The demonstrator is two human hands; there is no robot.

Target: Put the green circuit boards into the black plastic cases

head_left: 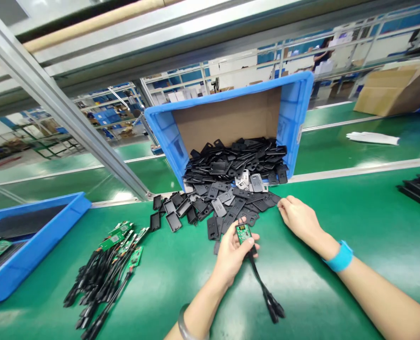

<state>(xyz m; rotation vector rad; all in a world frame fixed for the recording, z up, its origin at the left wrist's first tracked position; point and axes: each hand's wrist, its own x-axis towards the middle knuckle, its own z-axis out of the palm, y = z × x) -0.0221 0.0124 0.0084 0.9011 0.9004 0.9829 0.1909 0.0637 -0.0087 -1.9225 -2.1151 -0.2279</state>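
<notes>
My left hand (236,248) is closed around a green circuit board (244,232) with a small digit display, seated in a black plastic case. A black cable (261,278) runs from its lower end and splits into plug ends over the table. At the right edge of the loose pile, the fingers of my right hand (297,215) are pinched at the edge of a black plastic cover (273,198); the fingertips partly hide the grip. Flat black covers (236,208) with cut-outs lie between and beyond my hands, a few showing their paler side.
A tilted blue bin (227,102) spills black covers forward. Left of them lie open black cases (173,221). Circuit boards with cables (107,269) are heaped at left, beside a blue tray (36,245). A metal post (71,113) slants behind. A white glove (373,138) lies back right.
</notes>
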